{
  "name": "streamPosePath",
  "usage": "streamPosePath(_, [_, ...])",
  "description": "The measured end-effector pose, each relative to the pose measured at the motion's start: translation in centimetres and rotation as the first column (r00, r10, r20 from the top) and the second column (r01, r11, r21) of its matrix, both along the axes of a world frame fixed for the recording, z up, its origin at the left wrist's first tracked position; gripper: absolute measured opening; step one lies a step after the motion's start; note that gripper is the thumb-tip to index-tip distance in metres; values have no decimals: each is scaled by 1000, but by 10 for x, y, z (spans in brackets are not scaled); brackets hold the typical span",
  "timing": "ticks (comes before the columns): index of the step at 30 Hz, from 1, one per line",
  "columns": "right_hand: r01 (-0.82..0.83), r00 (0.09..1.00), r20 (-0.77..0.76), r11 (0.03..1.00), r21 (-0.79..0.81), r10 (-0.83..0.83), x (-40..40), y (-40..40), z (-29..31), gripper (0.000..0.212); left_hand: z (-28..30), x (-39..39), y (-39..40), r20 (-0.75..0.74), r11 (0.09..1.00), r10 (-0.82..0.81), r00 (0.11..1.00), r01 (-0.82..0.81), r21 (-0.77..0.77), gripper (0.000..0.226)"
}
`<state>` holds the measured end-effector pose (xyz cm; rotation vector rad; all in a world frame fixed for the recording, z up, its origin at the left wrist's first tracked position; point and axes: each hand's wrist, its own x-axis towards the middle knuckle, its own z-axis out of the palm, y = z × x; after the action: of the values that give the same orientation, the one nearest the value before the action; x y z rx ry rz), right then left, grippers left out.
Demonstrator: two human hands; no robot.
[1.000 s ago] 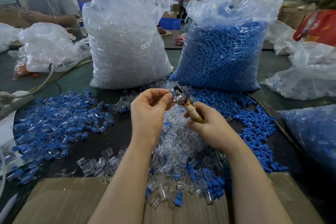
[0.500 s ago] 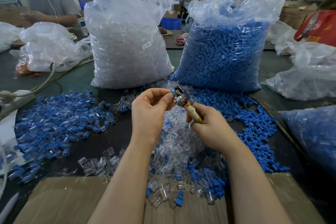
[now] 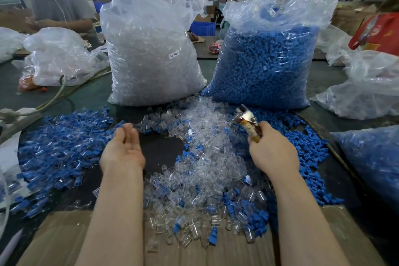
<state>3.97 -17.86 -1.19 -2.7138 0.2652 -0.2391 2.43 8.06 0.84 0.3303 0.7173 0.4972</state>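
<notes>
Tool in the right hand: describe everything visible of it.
The tool is small and plier-like: a shiny metal head with a dark tip, and a handle wrapped in worn tan tape. The right hand grips the handle, hiding its lower end. It tilts up and leftward, its head in the air over the loose clear plastic pieces; only the hand touches it.

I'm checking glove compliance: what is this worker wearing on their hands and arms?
Nothing visible. The left hand and right hand are bare, no gloves. The left forearm and right forearm are bare down to the picture's lower edge: no sleeves, watch or wristband in view.
</notes>
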Motion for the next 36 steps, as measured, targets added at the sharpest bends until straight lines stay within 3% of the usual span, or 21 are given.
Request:
streamPosePath(3, [135,989,-57,991,20,-134,-1,-3,-3,16,-4,-4,16,18,979,114,993,-109,-170,7])
streamPosePath(6, [237,965,-126,971,34,-232,-2,-7,-3,21,-6,-7,24,95,942,220,971,-186,-280,9])
streamPosePath(12, [191,963,-180,979,-70,-201,-5,-4,-4,29,-9,-5,29,224,931,259,940,-180,-319,11])
streamPosePath(14, [181,966,-170,980,-86,-193,-4,-3,-4,26,-9,-3,29,228,972,140,964,-89,-219,11])
streamPosePath(16, [184,968,-156,979,-92,-196,-4,-3,-4,25,-7,0,25,96,985,-162,982,155,76,13])
streamPosePath(18, [166,972,-153,981,-102,-180,-3,-3,-5,24,-4,1,15,-162,793,-421,892,449,412,12])
streamPosePath(20, [144,975,-153,983,-112,-160,-1,-3,-5,19,-1,0,1,-415,446,-486,769,627,638,15])
streamPosePath(23, [147,978,-136,984,-105,-161,-1,-4,-7,16,1,-4,-20,-695,-70,-454,558,755,652,24])
streamPosePath(25, [159,977,-132,983,-90,-169,-1,-4,-7,14,-2,-3,-32,-802,-291,-416,429,772,565,33])
streamPosePath(27, [169,974,-141,983,-72,-178,-1,-4,-6,15,-7,1,-43,-842,-402,-340,418,745,532,39])
streamPosePath(30, [169,971,-162,984,-64,-177,-1,-4,-4,15,-12,4,-52,-831,-493,-229,508,675,549,37])
streamPosePath(36, [176,977,-107,983,-57,-182,-2,-5,-5,13,-19,6,-52,-756,-472,-218,617,612,635,13])
